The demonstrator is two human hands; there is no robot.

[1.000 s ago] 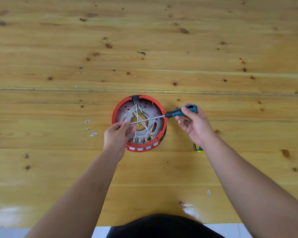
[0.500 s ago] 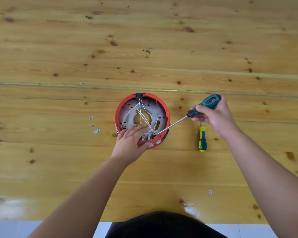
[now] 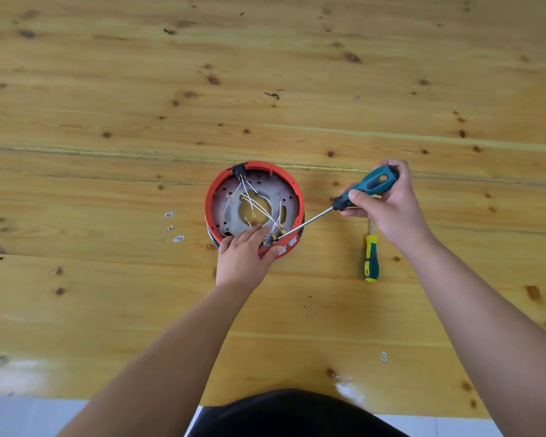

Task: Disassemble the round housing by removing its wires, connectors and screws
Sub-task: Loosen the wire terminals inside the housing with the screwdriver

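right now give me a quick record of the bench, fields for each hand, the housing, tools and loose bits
left hand: grips the near rim of the round housing, fingers reaching inside toward the wires
right hand: holds the teal screwdriver by its handle, shaft angled down to the housing's near right edge
round housing: red rim, grey plate inside, on the wooden table
wires: white, run from a black connector at the far rim
spare screwdriver: yellow and teal, lies right of the housing
loose bits: small white pieces left of the housing
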